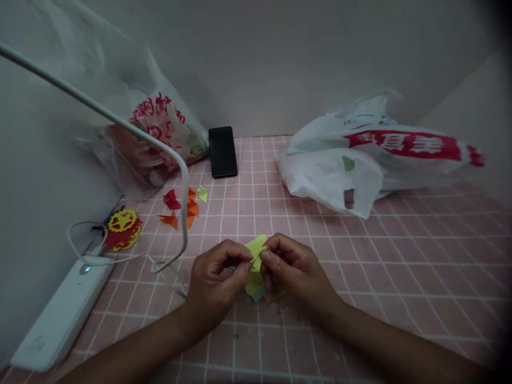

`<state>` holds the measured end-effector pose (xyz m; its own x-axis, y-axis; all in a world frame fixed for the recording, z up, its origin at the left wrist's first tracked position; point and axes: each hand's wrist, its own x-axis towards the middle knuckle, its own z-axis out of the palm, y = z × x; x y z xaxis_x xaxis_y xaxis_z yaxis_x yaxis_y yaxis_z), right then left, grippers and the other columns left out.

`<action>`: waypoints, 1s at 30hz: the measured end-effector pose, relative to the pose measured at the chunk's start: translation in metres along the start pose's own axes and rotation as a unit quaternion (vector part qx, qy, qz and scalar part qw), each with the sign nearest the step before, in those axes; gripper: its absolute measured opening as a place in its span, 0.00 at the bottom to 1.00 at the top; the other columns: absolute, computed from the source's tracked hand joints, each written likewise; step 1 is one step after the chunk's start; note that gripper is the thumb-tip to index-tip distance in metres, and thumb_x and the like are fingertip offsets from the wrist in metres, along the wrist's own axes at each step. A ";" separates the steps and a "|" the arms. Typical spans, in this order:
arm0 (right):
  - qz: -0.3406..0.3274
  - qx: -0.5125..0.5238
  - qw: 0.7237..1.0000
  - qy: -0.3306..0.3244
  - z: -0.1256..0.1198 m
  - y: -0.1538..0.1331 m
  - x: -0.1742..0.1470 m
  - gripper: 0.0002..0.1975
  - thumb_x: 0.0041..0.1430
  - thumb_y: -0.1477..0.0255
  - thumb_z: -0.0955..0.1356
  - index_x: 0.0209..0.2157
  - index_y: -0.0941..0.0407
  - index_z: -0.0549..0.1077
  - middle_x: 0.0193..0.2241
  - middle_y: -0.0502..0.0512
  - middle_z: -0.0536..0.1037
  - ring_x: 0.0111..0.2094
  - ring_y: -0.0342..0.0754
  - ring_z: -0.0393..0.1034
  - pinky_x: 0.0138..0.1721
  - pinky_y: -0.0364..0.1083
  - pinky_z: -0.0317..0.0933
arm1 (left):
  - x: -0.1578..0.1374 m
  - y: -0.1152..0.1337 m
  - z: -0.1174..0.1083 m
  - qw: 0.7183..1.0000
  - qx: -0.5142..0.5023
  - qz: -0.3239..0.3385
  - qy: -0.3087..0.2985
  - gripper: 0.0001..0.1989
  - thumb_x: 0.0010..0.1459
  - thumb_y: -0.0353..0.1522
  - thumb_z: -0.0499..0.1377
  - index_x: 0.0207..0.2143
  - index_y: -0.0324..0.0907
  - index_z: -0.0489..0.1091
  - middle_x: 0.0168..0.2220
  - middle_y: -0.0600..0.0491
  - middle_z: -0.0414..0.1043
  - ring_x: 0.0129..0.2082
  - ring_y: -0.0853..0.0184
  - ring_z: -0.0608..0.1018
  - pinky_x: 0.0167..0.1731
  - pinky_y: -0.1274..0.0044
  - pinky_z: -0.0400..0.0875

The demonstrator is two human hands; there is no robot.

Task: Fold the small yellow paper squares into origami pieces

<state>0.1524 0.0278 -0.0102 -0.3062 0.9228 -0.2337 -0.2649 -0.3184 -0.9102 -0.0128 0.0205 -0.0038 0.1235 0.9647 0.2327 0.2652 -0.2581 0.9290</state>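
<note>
A small folded piece of yellow paper [257, 253] is pinched between both hands near the middle of the view. My left hand [218, 277] grips its left side between thumb and forefinger. On the right side, the thumb and fingers of my right hand [298, 272] close on the same paper. Under the hands lie more paper sheets [254, 288], yellow with a bluish corner, partly hidden. Farther left on the table rest small folded paper pieces: a red one [172, 199], several orange ones [192, 208] and a pale yellow one [202, 193].
A black phone [223, 152] lies at the back. Plastic bags stand at the left [160, 128] and right [332, 165]. A white cable [184, 213] arches over the left side, near a white power strip [64, 312] and red-yellow gear-shaped pieces [124, 226]. Pink checked cloth [400, 250] covers the table.
</note>
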 end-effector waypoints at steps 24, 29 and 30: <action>0.018 -0.019 1.000 -0.010 -0.002 -0.010 0.000 0.10 0.57 0.65 0.69 0.28 0.56 0.68 0.19 0.46 0.71 0.20 0.40 0.66 0.20 0.39 0.62 | 0.000 -0.001 0.003 0.999 0.015 -0.052 -0.011 0.05 0.54 0.24 0.61 0.32 0.41 0.72 0.29 0.56 0.74 0.29 0.71 0.77 0.30 0.81 0.72; 0.011 -0.004 1.000 0.007 -0.002 -0.006 0.001 0.09 0.56 0.68 0.69 0.26 0.56 0.68 0.17 0.45 0.71 0.17 0.39 0.63 0.19 0.39 0.61 | -0.002 -0.002 0.002 0.999 0.022 -0.032 -0.030 0.06 0.56 0.23 0.60 0.32 0.42 0.71 0.29 0.56 0.72 0.30 0.71 0.76 0.32 0.81 0.72; 0.013 -0.003 1.000 0.008 -0.002 -0.005 0.001 0.09 0.56 0.68 0.69 0.26 0.56 0.67 0.17 0.45 0.71 0.17 0.39 0.63 0.19 0.39 0.61 | -0.002 -0.002 0.002 0.999 0.023 -0.028 -0.030 0.06 0.56 0.23 0.60 0.33 0.42 0.71 0.30 0.56 0.72 0.30 0.71 0.76 0.32 0.81 0.71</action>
<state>0.1549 0.0310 -0.0060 -0.2987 0.9175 -0.2625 -0.2518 -0.3410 -0.9057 -0.0118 0.0191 -0.0069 0.1652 0.9728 0.1623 0.3167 -0.2082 0.9254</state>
